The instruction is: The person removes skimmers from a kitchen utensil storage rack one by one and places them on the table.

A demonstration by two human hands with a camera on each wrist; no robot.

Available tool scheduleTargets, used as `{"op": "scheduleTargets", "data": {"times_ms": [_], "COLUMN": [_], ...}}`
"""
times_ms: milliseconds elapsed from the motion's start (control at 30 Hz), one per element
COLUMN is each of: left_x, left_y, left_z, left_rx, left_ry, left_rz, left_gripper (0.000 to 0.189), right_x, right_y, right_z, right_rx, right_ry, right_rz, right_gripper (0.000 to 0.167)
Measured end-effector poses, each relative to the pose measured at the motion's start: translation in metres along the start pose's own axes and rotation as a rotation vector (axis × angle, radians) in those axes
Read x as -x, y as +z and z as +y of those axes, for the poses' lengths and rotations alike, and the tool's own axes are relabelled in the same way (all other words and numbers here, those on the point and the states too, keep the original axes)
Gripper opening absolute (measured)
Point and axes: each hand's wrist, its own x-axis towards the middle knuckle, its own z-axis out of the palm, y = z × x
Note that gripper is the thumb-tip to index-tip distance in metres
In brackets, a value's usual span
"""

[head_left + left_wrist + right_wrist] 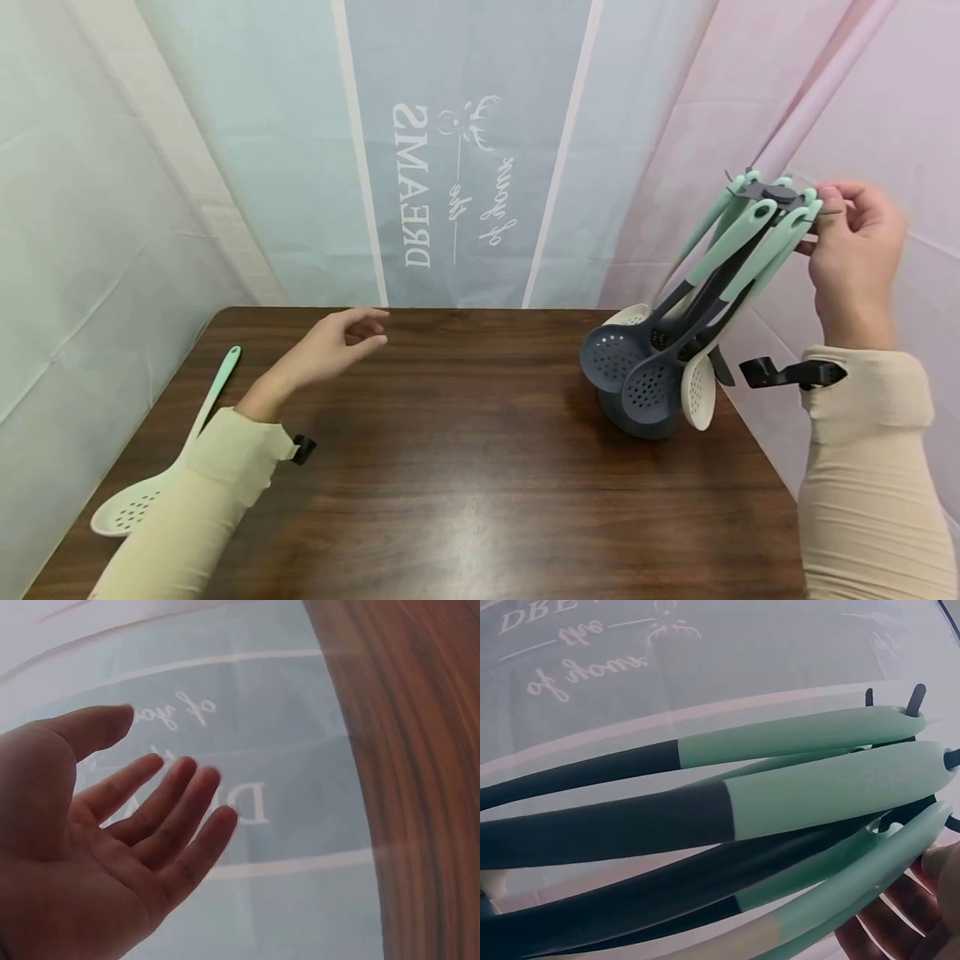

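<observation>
**Mint-green handle pinched by right hand at utensil rack**

Dial read from the head view, 12 o'clock at top. A dark brown wood-grain bench (465, 467) is seen towards 6 o'clock. Near 3 o'clock, a dark grey rack with a round base (637, 427) is stood on it; a hooked dark grey top (778, 194) is ringed by utensil handles.

Right hand (858, 254) noted between 2 and 3 o'clock. Fingers bent; the upper end of a smooth mint-green handle (862, 872) with a cream neck is pinched by thumb and fingers, close beside a hook. Whether it is seated on that hook cannot be told.

Low on the rack, two dark grey perforated heads are overlapped, one rounded (611, 357) and one just towards 4 o'clock of it (651, 392). A cream perforated head (699, 396) is hung on the 4 o'clock side.

Left hand (336, 343) held between 8 and 9 o'clock, well apart from the rack: palm bare, fingers loosely bent and spread.

At 8 o'clock, a cream perforated skimmer with a mint-green handle (142, 502) is laid on the bench, partly hidden by a cream sleeve (232, 454).
</observation>
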Motion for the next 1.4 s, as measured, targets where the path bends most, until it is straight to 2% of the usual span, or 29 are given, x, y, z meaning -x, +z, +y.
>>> {"op": "scheduleTargets", "data": {"times_ms": [233,533,867,1100,1400], "left_x": [-0.013,-0.028,-0.047,-0.057,-0.07], "left_y": [0.012,0.023,0.039,0.051,0.067], "left_z": [0.015,0.032,0.052,0.062,0.073], "left_rx": [0.074,0.125,0.146,0.176,0.202], "left_ry": [0.041,0.105,0.147,0.189,0.195], "left_rz": [0.079,0.056,0.093,0.093,0.069], "left_gripper": [0.038,0.037,0.036,0.035,0.034], "right_x": [0.003,0.003,0.006,0.007,0.009], "right_y": [0.002,0.004,0.006,0.007,0.007], "right_z": [0.0,0.0,-0.001,0.001,0.002], "right_rx": [0.008,0.003,-0.003,-0.029,0.004], "right_ry": [-0.014,-0.037,-0.04,-0.051,-0.049], "right_rz": [0.043,0.059,0.079,0.075,0.093], "right_gripper": [0.01,0.011,0.012,0.011,0.011]}}
